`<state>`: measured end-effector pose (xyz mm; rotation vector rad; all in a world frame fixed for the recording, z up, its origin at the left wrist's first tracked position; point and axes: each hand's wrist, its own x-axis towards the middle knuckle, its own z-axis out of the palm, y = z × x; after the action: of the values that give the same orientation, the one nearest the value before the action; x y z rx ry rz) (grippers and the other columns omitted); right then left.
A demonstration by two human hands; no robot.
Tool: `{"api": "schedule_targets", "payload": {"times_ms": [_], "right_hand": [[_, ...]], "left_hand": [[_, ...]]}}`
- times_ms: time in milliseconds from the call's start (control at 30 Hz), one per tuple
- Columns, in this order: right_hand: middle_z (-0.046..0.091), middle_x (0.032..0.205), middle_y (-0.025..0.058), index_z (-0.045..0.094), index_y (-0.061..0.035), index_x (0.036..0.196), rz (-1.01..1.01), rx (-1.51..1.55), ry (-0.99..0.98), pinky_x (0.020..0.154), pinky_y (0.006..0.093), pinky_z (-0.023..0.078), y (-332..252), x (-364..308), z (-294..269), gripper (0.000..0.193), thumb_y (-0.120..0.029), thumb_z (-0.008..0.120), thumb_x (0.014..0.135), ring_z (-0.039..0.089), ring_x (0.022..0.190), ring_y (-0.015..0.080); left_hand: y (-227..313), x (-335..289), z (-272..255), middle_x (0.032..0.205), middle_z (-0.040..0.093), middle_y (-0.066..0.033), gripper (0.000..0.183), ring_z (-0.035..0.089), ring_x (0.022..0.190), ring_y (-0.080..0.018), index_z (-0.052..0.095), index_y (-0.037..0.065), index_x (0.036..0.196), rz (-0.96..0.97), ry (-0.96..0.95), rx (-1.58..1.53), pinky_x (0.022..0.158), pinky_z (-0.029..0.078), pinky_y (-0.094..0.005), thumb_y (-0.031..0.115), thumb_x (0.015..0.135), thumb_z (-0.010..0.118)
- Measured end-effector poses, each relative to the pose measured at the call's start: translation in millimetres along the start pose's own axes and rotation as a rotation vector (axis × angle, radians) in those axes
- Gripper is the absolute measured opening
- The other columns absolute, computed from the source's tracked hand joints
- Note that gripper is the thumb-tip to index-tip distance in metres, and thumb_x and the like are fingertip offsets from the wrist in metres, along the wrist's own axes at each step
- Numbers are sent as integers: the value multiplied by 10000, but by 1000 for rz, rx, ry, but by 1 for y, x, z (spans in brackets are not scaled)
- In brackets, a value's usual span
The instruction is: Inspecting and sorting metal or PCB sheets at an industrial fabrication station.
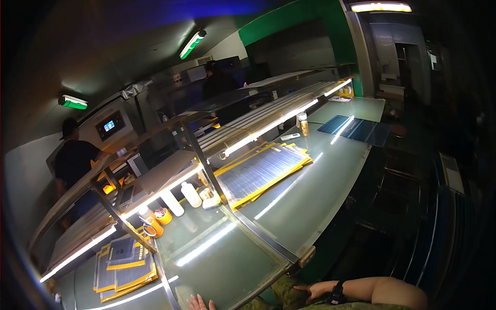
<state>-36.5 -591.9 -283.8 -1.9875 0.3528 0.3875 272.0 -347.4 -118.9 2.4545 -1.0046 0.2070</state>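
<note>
My left hand (200,304) shows only its fingertips at the lower edge. They lie spread on the grey-green glass-like tabletop (217,274), holding nothing. My right hand (313,292) rests against camouflage trousers (284,290) just off the table's front edge. One of its fingers is stretched out, the others are partly hidden, and I see nothing in it. A dark watch (337,292) is on that wrist. Beyond the left hand lies a stack of yellow-edged dark sheets (126,263). A bigger stack of yellow-edged striped sheets (263,173) sits further right.
Lit shelving (268,124) runs along the table's back. Beneath it stand a white bottle (191,195), a white roll (172,203) and orange tape rolls (153,227). A blue striped sheet (356,130) overhangs the far right edge. A person (75,160) stands behind; another (214,82) is farther back.
</note>
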Motion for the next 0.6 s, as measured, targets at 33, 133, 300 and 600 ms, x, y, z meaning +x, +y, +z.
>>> {"api": "schedule_targets", "payload": {"times_ms": [33,133,300,600], "right_hand": [[201,1433,194,10,-165,1424,42,5,-31,939,320,337,1,2,-1,1018,-370,707,710,368,1222,284],[161,1447,183,10,-161,1424,63,34,-65,943,325,335,8,6,1,1013,-376,702,715,343,1240,280],[106,1463,169,5,-154,1424,-29,16,-16,948,333,323,18,9,6,1010,-389,695,725,288,1270,279],[286,1385,226,-23,-182,1423,6,27,-22,828,326,386,-13,-9,-3,1000,-371,681,740,487,1049,286]], "left_hand": [[-2,0,2,1306,377,-253,516,327,1222,-398,393,8,1288,-3,3,-1,1026,235,-452,316,880,468],[-11,2,11,1299,392,-243,519,344,1208,-399,395,18,1290,19,28,31,1016,247,-457,326,879,469],[-12,2,11,1290,417,-215,525,372,1189,-391,400,48,1296,8,9,166,995,278,-458,356,877,467],[-17,2,17,1295,417,-205,541,395,1174,-376,384,76,1313,-6,-16,199,983,296,-447,398,882,434]]}}
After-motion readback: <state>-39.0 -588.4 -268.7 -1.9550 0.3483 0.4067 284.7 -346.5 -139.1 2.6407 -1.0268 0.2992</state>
